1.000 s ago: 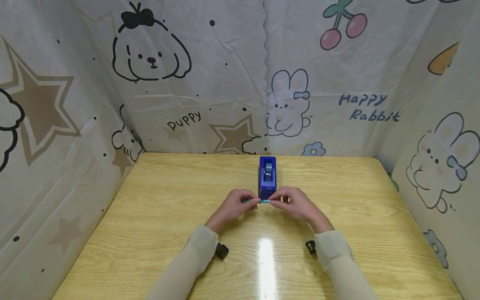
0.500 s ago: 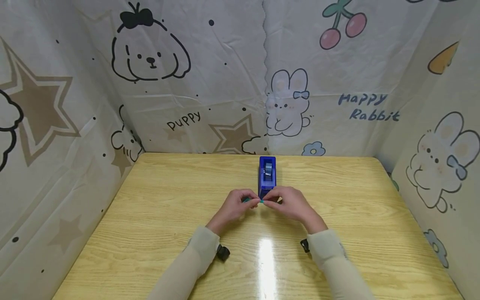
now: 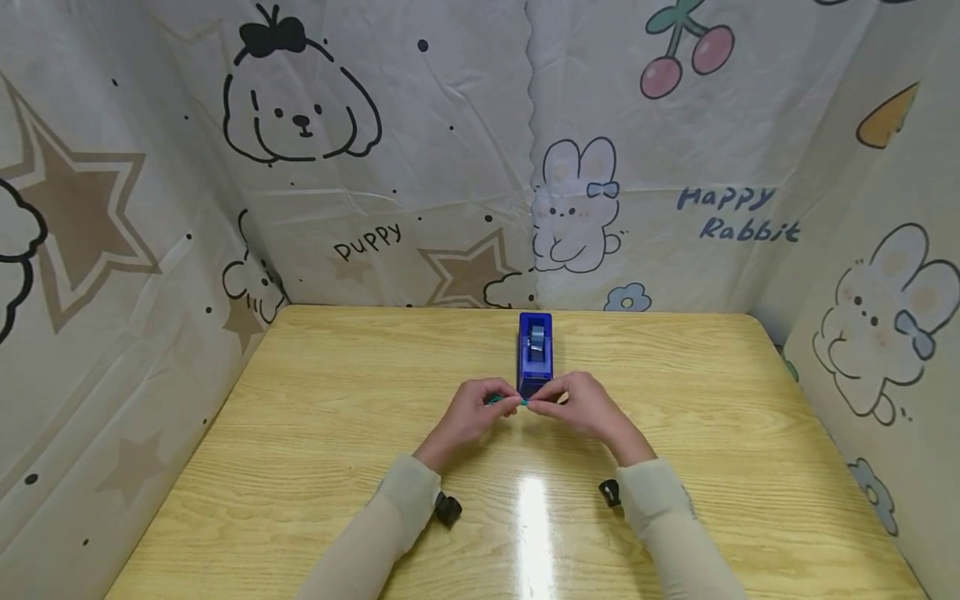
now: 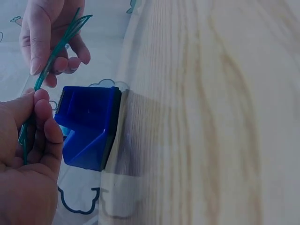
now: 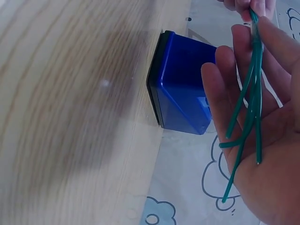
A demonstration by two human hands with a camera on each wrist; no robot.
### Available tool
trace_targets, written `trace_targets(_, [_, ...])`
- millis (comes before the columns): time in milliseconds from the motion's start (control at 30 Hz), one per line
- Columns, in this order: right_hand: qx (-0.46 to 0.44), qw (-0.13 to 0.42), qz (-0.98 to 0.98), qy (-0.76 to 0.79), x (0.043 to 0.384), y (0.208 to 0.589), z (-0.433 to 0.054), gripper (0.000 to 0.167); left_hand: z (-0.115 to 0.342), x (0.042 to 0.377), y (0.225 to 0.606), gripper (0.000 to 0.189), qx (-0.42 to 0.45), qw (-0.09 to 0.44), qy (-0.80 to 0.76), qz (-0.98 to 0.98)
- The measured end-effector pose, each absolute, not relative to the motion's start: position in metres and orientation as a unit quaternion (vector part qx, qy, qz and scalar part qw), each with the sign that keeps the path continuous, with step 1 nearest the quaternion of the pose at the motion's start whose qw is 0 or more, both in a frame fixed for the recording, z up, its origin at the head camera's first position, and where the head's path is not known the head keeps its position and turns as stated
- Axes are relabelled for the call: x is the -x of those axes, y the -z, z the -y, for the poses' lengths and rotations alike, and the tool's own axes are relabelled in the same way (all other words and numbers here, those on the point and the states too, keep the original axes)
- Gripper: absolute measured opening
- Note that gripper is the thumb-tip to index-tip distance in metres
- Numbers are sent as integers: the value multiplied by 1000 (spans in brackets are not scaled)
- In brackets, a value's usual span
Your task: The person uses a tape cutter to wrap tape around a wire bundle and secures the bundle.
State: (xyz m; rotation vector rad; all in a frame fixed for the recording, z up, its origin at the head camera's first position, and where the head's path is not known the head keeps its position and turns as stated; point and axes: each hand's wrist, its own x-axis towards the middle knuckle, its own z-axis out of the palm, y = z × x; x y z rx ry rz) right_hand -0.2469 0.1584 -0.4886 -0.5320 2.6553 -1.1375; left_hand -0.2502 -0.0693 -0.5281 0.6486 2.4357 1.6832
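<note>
A small bundle of thin green strands runs between my two hands, loose ends fanning out on both sides. My left hand pinches it between thumb and fingers, near the bundle's middle. Close beside it, my right hand pinches the bundle with thumb and forefinger, and strand ends hang along that palm in the right wrist view. A piece of clear tape shows around the strands by the right fingertips. Directly beyond both hands stands a blue tape dispenser with a roll of clear tape in it.
The wooden table spreads out around the hands. A printed cloth with cartoon figures hangs along its back and sides. Black wrist cameras sit at both cuffs.
My right hand has moved left along the bundle, close up to the left hand, so less of the strands shows between them. The left hand stays almost in place.
</note>
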Motion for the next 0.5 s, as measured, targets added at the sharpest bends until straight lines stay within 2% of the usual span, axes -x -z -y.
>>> trace_targets(500, [180, 121, -897, 386, 248, 491, -168, 16, 73, 248, 527, 15, -195, 53, -556, -806])
